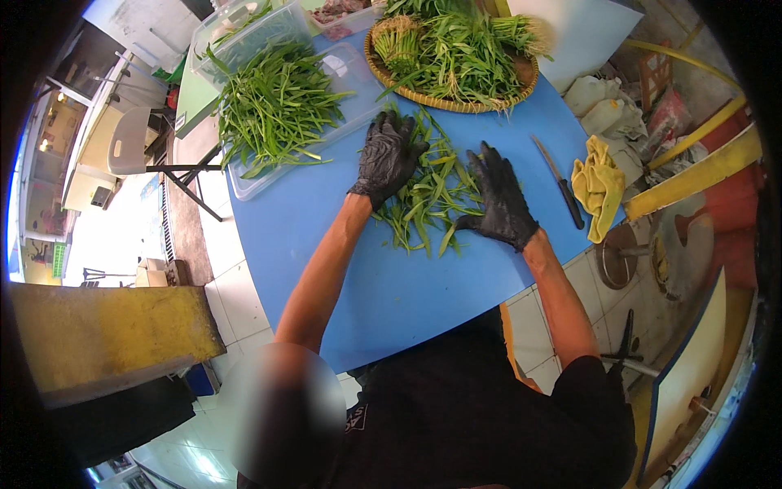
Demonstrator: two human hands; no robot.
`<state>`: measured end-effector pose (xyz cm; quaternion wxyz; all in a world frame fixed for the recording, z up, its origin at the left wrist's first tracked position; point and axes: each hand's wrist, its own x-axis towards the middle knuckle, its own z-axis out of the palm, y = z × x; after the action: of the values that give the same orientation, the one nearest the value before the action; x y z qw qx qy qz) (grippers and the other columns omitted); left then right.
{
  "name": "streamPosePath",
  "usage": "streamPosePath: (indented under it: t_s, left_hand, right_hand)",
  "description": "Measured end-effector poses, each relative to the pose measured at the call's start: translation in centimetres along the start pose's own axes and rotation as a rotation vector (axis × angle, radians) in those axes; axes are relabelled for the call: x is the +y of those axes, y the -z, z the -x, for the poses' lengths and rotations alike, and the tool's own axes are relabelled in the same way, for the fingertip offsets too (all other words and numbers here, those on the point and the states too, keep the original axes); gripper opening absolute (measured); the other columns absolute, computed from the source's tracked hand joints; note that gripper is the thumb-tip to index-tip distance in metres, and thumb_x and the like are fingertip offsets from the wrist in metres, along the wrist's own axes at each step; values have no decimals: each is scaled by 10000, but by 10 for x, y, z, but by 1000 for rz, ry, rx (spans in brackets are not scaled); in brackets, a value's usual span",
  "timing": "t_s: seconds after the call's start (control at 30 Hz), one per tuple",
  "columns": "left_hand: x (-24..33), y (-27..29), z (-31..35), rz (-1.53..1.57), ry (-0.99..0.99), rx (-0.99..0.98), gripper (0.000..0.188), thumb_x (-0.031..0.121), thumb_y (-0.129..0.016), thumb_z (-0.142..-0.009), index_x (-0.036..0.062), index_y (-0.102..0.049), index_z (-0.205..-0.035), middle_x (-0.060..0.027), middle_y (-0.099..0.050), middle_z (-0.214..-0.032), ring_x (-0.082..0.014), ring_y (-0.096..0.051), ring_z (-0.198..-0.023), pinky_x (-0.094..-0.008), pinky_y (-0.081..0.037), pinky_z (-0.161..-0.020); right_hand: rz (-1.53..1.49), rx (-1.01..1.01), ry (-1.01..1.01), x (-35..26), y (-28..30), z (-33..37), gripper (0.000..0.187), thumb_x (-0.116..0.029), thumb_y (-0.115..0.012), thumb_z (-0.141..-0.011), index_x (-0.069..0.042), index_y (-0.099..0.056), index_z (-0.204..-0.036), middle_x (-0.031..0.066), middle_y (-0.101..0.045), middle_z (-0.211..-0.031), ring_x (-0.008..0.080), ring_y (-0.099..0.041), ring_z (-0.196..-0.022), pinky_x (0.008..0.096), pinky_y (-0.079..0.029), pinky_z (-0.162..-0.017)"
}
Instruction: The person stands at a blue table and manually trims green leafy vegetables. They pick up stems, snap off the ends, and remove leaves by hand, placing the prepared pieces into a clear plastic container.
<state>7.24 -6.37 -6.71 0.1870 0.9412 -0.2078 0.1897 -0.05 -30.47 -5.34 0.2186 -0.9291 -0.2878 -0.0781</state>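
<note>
Both my hands wear black gloves over the blue table. Between them lies a loose pile of cut leafy greens, long narrow leaves with short stems. My left hand rests at the pile's left edge, palm down, fingers stretched forward. On the other side, my right hand has its fingers spread, with the thumb touching or close to the pile. Neither hand grips anything I can see. Beyond my left hand, a bigger heap of greens sits on a clear plastic lid or tray.
A round woven basket at the far side holds bundled greens with roots. A knife with a black handle and a yellow cloth lie at the right edge. Clear plastic containers stand far left. A folding chair is beyond the table.
</note>
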Motion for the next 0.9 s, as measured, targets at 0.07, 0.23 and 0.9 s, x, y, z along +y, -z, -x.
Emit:
streamPosePath:
  t_s: [0.07, 0.23, 0.9]
  left_hand:
    - [3, 1, -5, 117, -27, -60, 496, 347, -520, -892, -40, -533, -1204, -314, -447, -1281, -456, -392, -1218, -509, -279, -1046]
    - [8, 8, 1, 274, -23, -87, 369, 247, -475, -936, 21, -541, -1220, -217, -495, -1282, -388, -456, -1191, -445, -380, -997]
    - [78, 92, 58, 766, 460, 13, 186, 108, -676, -815, 62, -662, -994, -84, -686, -897, -182, -638, -783, -309, -494, -714]
  right_hand:
    - [-48, 2, 38, -5, -7, -12, 1160, -578, -781, -584, -72, -200, -1451, 289, -186, -1460, 471, -199, -1344, 556, -185, -1096]
    - [-116, 44, 91, -15, -16, -31, 1074, -575, -769, -611, -62, -278, -1417, 253, -266, -1433, 428, -274, -1322, 539, -189, -1104]
    - [-1281, 242, -460, -79, 43, -35, 160, -51, -726, -779, 5, -675, -920, 42, -667, -807, 90, -595, -718, 242, -485, -669]
